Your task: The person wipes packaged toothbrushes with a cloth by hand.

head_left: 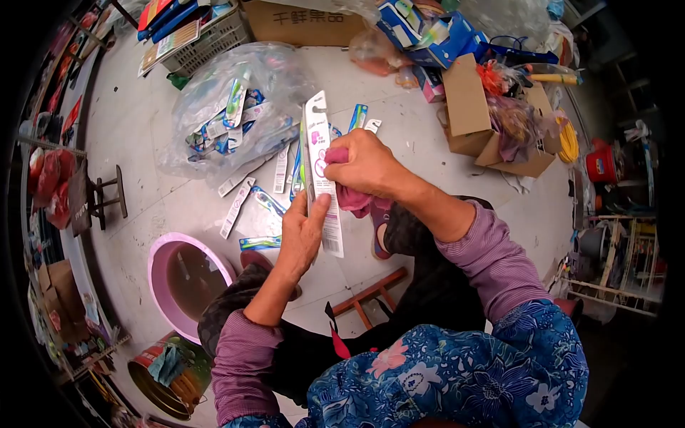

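Observation:
My left hand (301,232) grips the lower part of a packaged toothbrush (331,235), held upright with the printed white back of its card towards me. In my right hand (367,162) is a bunched dark pink cloth (354,201), pressed against the right side of the card. Beyond my hands, several toothbrush packs (237,207) lie scattered on the floor. More packs (232,107) rest in and on a large clear plastic bag (282,68) ahead to the left. The brush inside the held pack is mostly hidden by its card.
A pink basin (158,285) with murky water stands by my left leg, near a round tin (143,381) with a blue-grey cloth at its opening. To the right is an open cardboard box (467,93) of bagged things. Shelves line the left side.

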### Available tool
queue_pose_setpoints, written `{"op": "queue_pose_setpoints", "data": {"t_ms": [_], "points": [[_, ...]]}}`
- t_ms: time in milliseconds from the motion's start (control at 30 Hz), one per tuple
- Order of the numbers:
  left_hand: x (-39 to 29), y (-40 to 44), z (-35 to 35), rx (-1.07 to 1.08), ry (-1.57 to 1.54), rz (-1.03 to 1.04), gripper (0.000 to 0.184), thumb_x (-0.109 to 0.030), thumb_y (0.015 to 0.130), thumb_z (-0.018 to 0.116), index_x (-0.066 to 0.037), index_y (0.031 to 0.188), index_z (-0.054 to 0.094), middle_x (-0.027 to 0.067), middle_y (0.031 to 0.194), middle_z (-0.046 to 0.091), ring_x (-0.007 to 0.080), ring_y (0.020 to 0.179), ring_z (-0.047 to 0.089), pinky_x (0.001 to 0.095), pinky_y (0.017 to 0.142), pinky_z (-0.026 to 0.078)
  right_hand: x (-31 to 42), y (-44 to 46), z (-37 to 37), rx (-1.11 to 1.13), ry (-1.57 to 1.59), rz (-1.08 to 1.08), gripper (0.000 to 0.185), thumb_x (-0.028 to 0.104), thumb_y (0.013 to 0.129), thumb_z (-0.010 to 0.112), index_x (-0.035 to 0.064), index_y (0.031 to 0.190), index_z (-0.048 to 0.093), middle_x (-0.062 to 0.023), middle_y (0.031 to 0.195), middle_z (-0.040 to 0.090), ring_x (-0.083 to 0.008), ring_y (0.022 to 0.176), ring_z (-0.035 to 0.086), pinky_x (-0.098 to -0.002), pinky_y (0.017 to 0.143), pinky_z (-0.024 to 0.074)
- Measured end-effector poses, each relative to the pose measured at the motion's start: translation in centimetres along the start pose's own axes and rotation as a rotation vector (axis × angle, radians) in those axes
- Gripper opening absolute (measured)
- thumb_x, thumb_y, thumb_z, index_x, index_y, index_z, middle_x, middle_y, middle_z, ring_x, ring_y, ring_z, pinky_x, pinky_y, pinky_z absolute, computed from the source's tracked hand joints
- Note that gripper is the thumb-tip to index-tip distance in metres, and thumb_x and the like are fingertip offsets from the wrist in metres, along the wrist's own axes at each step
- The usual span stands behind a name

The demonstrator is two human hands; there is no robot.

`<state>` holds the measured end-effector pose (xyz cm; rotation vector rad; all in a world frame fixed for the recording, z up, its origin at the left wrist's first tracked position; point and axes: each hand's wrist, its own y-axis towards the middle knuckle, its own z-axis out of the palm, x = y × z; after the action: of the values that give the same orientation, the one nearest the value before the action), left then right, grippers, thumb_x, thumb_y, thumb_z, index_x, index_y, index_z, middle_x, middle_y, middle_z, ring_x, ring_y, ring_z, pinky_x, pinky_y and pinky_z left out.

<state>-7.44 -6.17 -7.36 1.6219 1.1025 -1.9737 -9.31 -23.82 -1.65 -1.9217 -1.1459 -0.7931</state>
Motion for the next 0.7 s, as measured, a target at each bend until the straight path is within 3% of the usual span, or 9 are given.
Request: {"op": "queue_pose_setpoints", "data": {"t_ms": [67, 133, 267, 333, 400, 500, 567, 633, 700], "points": [[1.3, 0.3, 0.1, 0.042, -0.011, 0.055, 0.056, -0.032, 0.084, 0.070, 0.006, 0.120, 0.049, 0.0144, 0.105, 0.062, 0.0165, 0.096, 0.059, 0.0288, 0.083, 0.047, 0.5, -0.2, 0.0, -0.002, -0.052, 0.032, 0.017, 0.019, 0.064, 0.060, 0.0044, 0.069, 0.066, -0.0155, 0.065, 0.063, -0.0336, 0.065, 0.061, -0.0404, 0.064, 0.0487], [0.9, 0.2, 0.5, 0.068, 0.041, 0.127, 0.059, -0.030, 0.082, 0.073, 0.006, 0.121, 0.048, 0.0150, 0.109, 0.060, 0.0173, 0.098, 0.058, 0.0293, 0.085, 0.047, 0.3, -0.2, 0.2, -0.046, -0.051, 0.005, 0.017, 0.017, 0.066, 0.062, 0.0008, 0.063, 0.058, -0.0086, 0.053, 0.051, -0.0165, 0.051, 0.048, -0.0339, 0.055, 0.0432], [1.5, 0.3, 0.3, 0.094, 0.208, 0.206, 0.061, -0.018, 0.079, 0.072, 0.007, 0.126, 0.043, 0.0160, 0.118, 0.056, 0.0193, 0.105, 0.057, 0.0304, 0.088, 0.046, 0.1, -0.3, 0.8, -0.074, -0.128, -0.022, 0.018, 0.019, 0.066, 0.063, 0.0018, 0.065, 0.059, -0.0080, 0.054, 0.052, -0.0169, 0.051, 0.047, -0.0342, 0.055, 0.0427], [1.6, 0.3, 0.4, 0.065, 0.314, 0.245, 0.056, -0.013, 0.082, 0.068, 0.007, 0.126, 0.042, 0.0162, 0.119, 0.056, 0.0192, 0.105, 0.057, 0.0307, 0.086, 0.048, -0.1, -0.2, 1.1, -0.033, -0.151, 0.006, 0.022, 0.027, 0.066, 0.066, 0.0058, 0.069, 0.067, -0.0177, 0.074, 0.065, -0.0359, 0.070, 0.062, -0.0414, 0.070, 0.0506], [1.1, 0.1, 0.6, 0.085, -0.235, -0.010, 0.041, -0.008, 0.085, 0.058, 0.007, 0.122, 0.046, 0.0160, 0.112, 0.059, 0.0193, 0.097, 0.061, 0.0310, 0.079, 0.053, -0.7, 0.2, 0.8, 0.022, -0.094, -0.062, 0.026, 0.030, 0.068, 0.067, 0.0042, 0.070, 0.066, -0.0161, 0.074, 0.066, -0.0326, 0.068, 0.063, -0.0390, 0.068, 0.0514], [-0.6, 0.1, -1.1, 0.145, -0.452, -0.298, 0.032, -0.009, 0.087, 0.052, 0.005, 0.115, 0.050, 0.0149, 0.102, 0.063, 0.0193, 0.085, 0.064, 0.0308, 0.071, 0.055, -0.9, 0.3, -0.6, 0.073, 0.179, 0.026, 0.032, 0.032, 0.075, 0.071, 0.0004, 0.080, 0.066, -0.0094, 0.070, 0.066, -0.0192, 0.065, 0.064, -0.0293, 0.061, 0.0517], [-1.0, 0.1, -1.0, 0.163, -0.722, -0.249, 0.028, -0.011, 0.087, 0.051, 0.004, 0.110, 0.052, 0.0147, 0.094, 0.063, 0.0214, 0.075, 0.063, 0.0309, 0.066, 0.053, -0.6, 0.3, -1.5, -0.153, 0.689, -0.182, 0.030, 0.028, 0.081, 0.070, -0.0008, 0.089, 0.065, -0.0065, 0.070, 0.065, -0.0120, 0.065, 0.063, -0.0253, 0.056, 0.0502], [-1.5, 0.0, -1.0, 0.263, -0.925, -0.230, 0.028, -0.013, 0.087, 0.051, 0.004, 0.111, 0.052, 0.0141, 0.089, 0.061, 0.0217, 0.071, 0.058, 0.0323, 0.062, 0.049, 1.4, -0.9, -0.3, -0.319, 0.604, -0.270, 0.024, 0.024, 0.079, 0.071, 0.0043, 0.090, 0.066, -0.0069, 0.079, 0.066, -0.0162, 0.075, 0.065, -0.0296, 0.063, 0.0509], [-1.5, -0.5, -1.3, 0.419, -0.888, -0.160, 0.029, -0.012, 0.087, 0.053, 0.003, 0.112, 0.052, 0.0133, 0.086, 0.058, 0.0208, 0.070, 0.054, 0.0331, 0.060, 0.046, 0.8, -0.8, 1.5, -0.375, -0.051, -1.093, 0.021, 0.012, 0.073, 0.072, 0.0084, 0.092, 0.064, -0.0058, 0.094, 0.067, -0.0220, 0.090, 0.064, -0.0361, 0.071, 0.0485]]}}
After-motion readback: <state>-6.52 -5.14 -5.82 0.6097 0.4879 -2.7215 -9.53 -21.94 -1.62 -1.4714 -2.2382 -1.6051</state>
